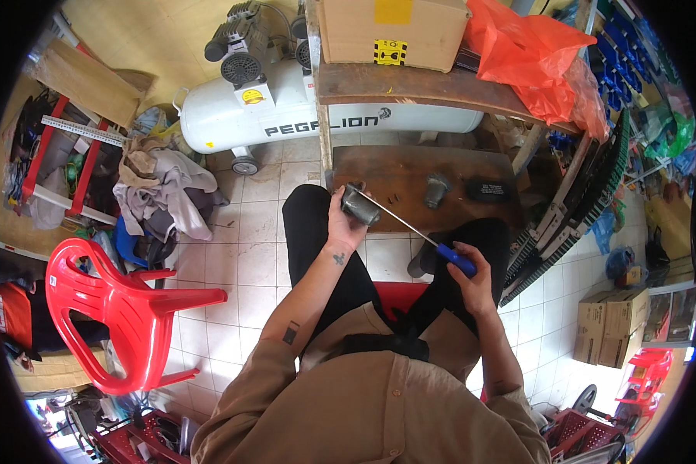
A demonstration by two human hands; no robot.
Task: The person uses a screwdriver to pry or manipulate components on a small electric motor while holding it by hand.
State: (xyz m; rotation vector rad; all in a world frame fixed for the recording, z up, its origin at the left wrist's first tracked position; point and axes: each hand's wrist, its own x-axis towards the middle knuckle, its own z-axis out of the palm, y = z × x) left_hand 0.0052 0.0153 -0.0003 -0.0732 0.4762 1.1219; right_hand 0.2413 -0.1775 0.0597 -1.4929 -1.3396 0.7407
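My left hand (344, 224) grips a dark grey metal cylindrical part (361, 207) above the front edge of a brown wooden board (402, 166). In my right hand (472, 274) is a screwdriver with a blue handle (458, 260); its long steel shaft reaches up-left to the part, where I cannot make out exactly what the tip touches. A similar grey part (435, 190) sits on the board, with a black case (485, 189) to its right and a few small pieces (394, 199) to its left.
A white tank compressor (216, 124) stands behind, beside a shelf (441, 97) holding a cardboard box (390, 31) and red bag (530, 62). A red chair (104, 309) and cloth heap (166, 182) are left; black track-like rails (557, 216) and stacked boxes (611, 325) are right.
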